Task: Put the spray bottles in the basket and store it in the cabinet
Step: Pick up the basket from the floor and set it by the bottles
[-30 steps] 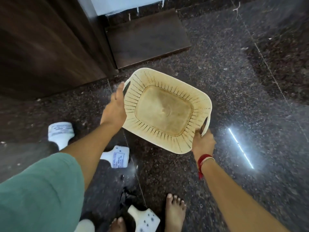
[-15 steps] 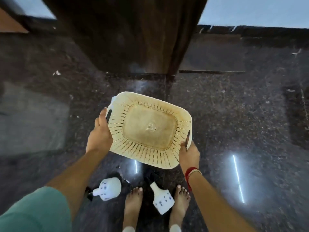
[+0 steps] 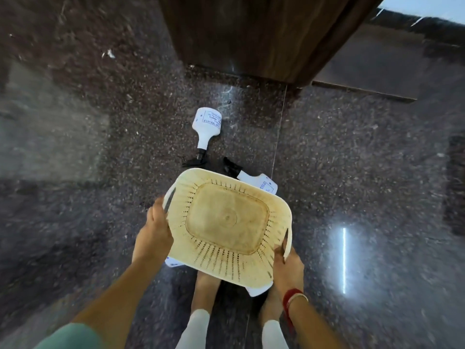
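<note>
I hold a cream slotted plastic basket (image 3: 227,222) above the floor; it has nothing inside. My left hand (image 3: 153,233) grips its left rim and my right hand (image 3: 286,268) grips the right handle. A white spray bottle (image 3: 206,124) with a black trigger lies on the floor beyond the basket. A second white bottle (image 3: 261,183) lies half hidden behind the basket's far right corner. White bits of more bottles show under the basket's left edge (image 3: 172,263) and near edge (image 3: 258,290).
The dark wooden cabinet (image 3: 251,34) stands ahead at the top, with a low wooden plinth (image 3: 372,71) to its right. Polished dark granite floor (image 3: 352,159) spreads all around. My bare feet stand just under the basket.
The view has tipped down and swung; the basket sits lower in frame, over my feet. One bottle now lies in front of the basket, and the others are mostly covered by it.
</note>
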`<action>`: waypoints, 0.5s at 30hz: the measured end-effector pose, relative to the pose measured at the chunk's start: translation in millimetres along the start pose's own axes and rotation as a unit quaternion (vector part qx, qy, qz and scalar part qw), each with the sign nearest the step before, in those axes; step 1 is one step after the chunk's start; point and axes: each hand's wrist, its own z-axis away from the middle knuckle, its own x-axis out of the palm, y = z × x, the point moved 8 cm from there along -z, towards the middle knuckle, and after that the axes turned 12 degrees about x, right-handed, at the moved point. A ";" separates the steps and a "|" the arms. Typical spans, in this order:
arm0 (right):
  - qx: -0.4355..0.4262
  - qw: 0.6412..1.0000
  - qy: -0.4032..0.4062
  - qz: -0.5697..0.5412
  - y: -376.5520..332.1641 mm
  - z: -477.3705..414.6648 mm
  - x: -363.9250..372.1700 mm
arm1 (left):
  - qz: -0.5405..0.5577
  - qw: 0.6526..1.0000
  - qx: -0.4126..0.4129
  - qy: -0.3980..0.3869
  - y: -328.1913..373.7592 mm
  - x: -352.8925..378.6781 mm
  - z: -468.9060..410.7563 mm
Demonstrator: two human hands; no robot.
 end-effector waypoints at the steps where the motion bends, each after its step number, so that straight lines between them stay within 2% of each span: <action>1: 0.011 1.000 0.008 -0.013 9.9 0.2 -6.9 | 0.000 1.000 0.006 -0.007 7.6 5.1 3.7; 7: 0.063 0.995 0.029 -0.074 58.7 -16.2 -51.9 | 0.032 0.997 0.056 -0.041 63.2 44.9 18.3; 15: 0.053 0.994 0.056 -0.072 106.3 -51.0 -127.9 | 0.078 0.993 0.081 -0.043 132.7 101.9 52.5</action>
